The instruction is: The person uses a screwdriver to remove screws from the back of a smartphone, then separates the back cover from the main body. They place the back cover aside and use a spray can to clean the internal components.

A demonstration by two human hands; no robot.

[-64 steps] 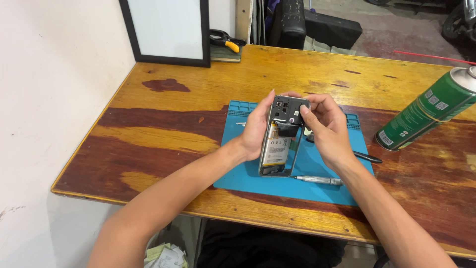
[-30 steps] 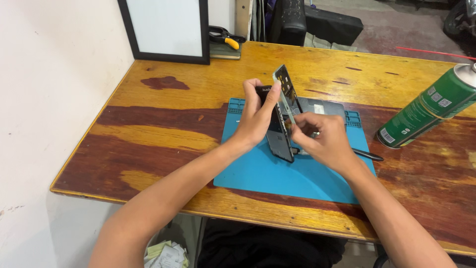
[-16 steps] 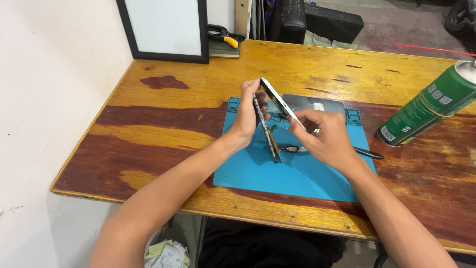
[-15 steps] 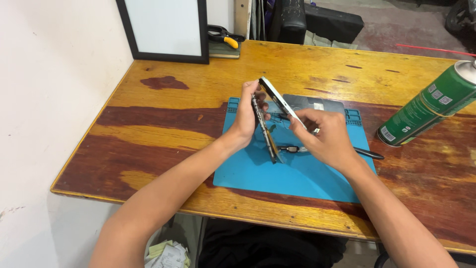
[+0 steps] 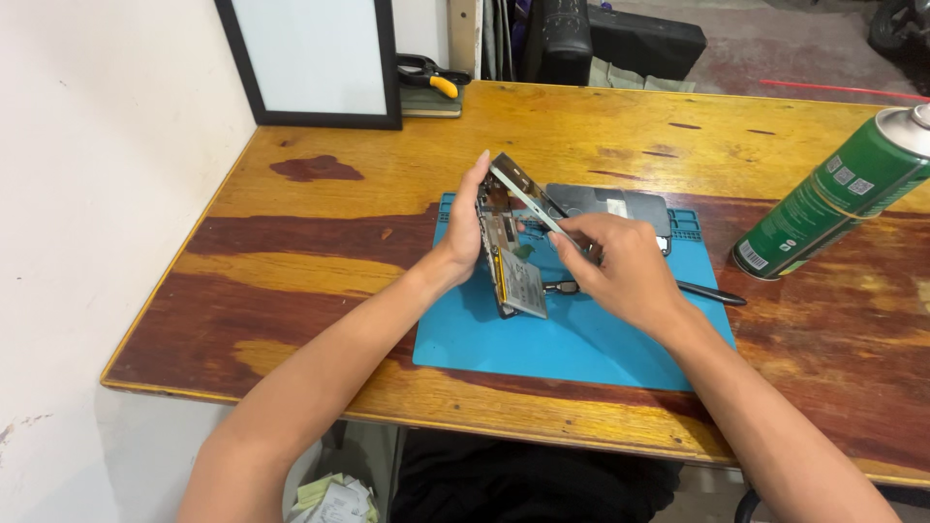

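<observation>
- Grip: left hand (image 5: 465, 228) clasps phone body (image 5: 509, 266) upright; right hand (image 5: 620, 271) pinches screen panel (image 5: 528, 194), hinged open.
- Step, judged: separating panel over mat (image 5: 581, 339); next calls for gentle, even lifting.

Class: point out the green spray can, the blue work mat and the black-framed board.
Green spray can (image 5: 835, 199), head view, middle of its body.
Blue work mat (image 5: 572, 344), head view, bare front area.
Black-framed board (image 5: 310, 53), head view, white panel.

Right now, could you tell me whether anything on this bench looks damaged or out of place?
Yes: the phone is split open between the left hand and right hand, its screen panel hinged away and insides exposed. The green spray can also leans steeply.
</observation>
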